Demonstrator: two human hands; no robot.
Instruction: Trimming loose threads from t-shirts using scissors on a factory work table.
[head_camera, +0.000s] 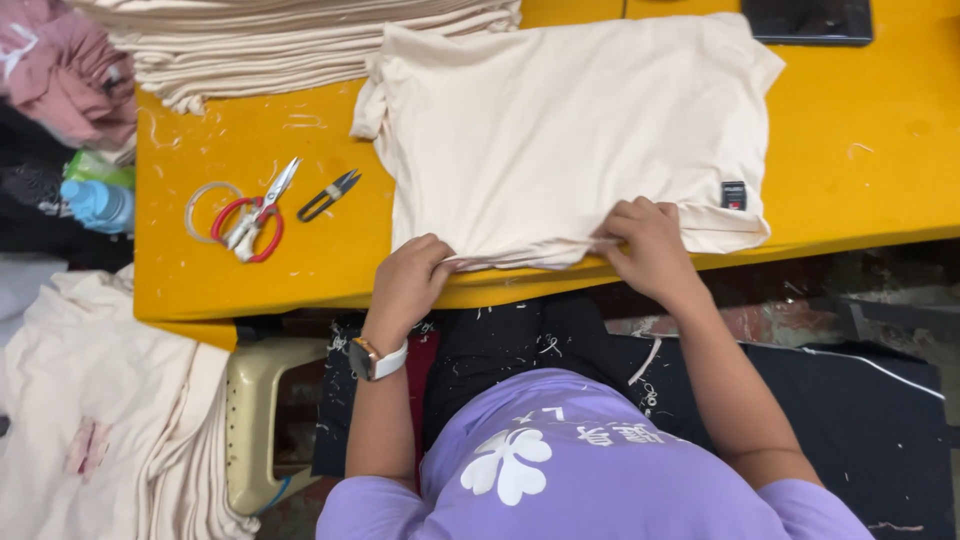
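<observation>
A yellow table (860, 130) carries a cream T-shirt (560, 130) spread flat, its hem at the near edge. Behind it lies a stack of folded cream shirts (290, 45). The left hand (408, 282) and right hand (648, 245) both pinch the hem. Red-handled scissors (255, 215) and small thread snips (328, 195) lie left of the shirt.

Both arms reached forward, left hand (408, 283) and right hand (648, 243) knuckles-up, fingers curled in a pinching grip.
</observation>
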